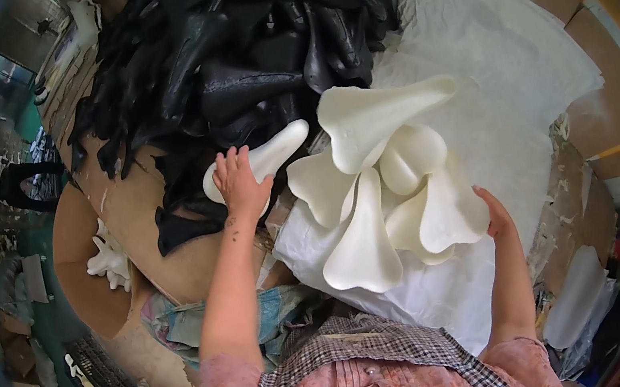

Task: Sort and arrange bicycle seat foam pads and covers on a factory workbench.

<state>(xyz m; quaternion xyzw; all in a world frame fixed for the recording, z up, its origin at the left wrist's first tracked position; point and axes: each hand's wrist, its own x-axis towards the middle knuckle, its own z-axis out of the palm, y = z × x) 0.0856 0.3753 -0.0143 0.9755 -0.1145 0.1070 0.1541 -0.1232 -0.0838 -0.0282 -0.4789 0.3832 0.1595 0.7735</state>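
My left hand [241, 180] is laid across the wide end of a white foam saddle pad [280, 148], gripping it at the edge of a black heap. Its narrow nose points up and right. To the right, several more white saddle pads [360, 246] lie in a loose, overlapping cluster on a white sheet. Some lie nose up, and one long pad [371, 115] rests across the back with its nose to the right. At the cluster's right edge is my right hand [497, 214], open with fingers stretched beside a pad; whether it touches cannot be seen.
A large heap of glossy black saddle covers [252, 81] fills the back. The white sheet [493, 67] spreads to the right. Left of me stands a cardboard box [97, 308] with white pieces [108, 258] in it. Stacked cartons [614, 16] line the right, and a person [24, 182] is far left.
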